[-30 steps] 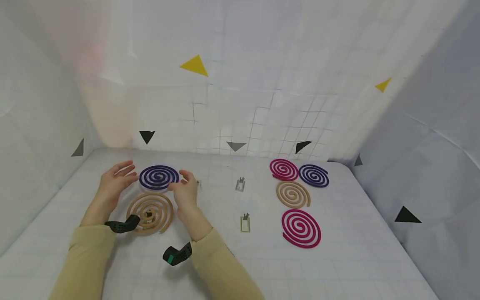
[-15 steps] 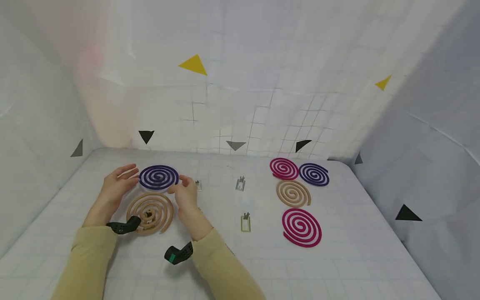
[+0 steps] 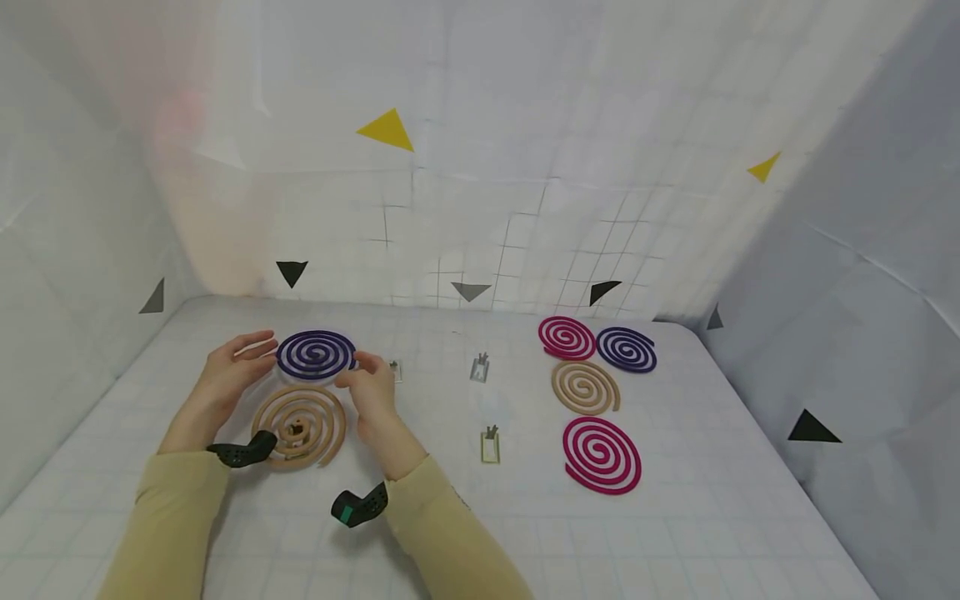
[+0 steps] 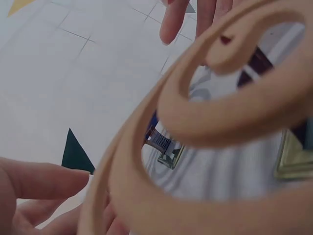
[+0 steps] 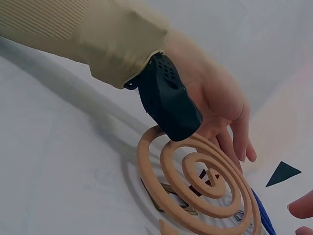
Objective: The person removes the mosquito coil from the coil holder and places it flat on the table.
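Note:
A dark blue mosquito coil [image 3: 316, 354] lies level between my two hands at the left of the table. My left hand [image 3: 225, 375] has its fingers extended at the coil's left edge; my right hand [image 3: 372, 393] is at its right edge, thumb and index finger apart. Whether the fingertips touch the rim cannot be made out. Nearer to me a tan mosquito coil [image 3: 342, 417] sits raised above a small metal stand, seen through its loops. In the left wrist view the tan coil [image 4: 210, 134] fills much of the picture and hides most of the blue one.
Small metal stands [image 3: 480, 368] with upright prongs dot the middle, another stand [image 3: 490, 448] nearer to me. At the right lie pink coils [image 3: 600, 455], a second blue coil [image 3: 627, 350] and another tan coil [image 3: 585, 388]. White sheet walls enclose the table.
Both hands have shifted slightly down around the blue coil, the right fingers closer to its edge. The coils and stands stay where they were.

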Demonstrator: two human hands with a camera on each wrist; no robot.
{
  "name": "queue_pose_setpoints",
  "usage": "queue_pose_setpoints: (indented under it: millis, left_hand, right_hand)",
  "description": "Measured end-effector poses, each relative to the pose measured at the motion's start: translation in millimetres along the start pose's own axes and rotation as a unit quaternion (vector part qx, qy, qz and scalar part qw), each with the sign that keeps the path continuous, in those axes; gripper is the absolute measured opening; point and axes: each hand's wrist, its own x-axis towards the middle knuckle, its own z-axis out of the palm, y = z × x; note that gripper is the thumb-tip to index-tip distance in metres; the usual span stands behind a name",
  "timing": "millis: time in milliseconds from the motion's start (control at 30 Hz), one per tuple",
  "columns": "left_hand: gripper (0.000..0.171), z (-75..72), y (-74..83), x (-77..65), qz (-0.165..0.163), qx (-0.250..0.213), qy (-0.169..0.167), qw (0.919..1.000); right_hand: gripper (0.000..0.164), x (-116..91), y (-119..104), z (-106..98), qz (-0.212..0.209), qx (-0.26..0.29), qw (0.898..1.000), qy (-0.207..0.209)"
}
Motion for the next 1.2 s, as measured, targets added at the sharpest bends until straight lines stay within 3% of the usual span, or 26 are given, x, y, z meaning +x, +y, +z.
queue_pose_setpoints:
  millis: [167,367,667,1200]
  left_hand:
    - [0.06,-1.6,-1.0,-0.7,0.006,0.011,-0.012,0.9999]
    - [0.062,-3.4,1.2,-0.3,-0.012,0.054,-0.024,0.9982]
    - [0.06,-2.6,4.7,-1.4,-0.019,0.062,-0.027,0.9975]
    - [0.06,-7.1,5.8,-2.4,0.005,0.019,-0.019,0.9996]
  right_hand:
    - [0.062,0.5,0.0,-2.7,-0.003,0.001,1.0,-0.007]
    - [0.058,-2.7,-2.9,-3.7,-0.013,0.004,1.0,-0.02]
    - [0.061,3.9,1.1,-2.0,0.006,0.027,0.999,-0.019]
    - [0.06,-0.2,-4.5,-1.6,-0.015,0.0,0.999,-0.038]
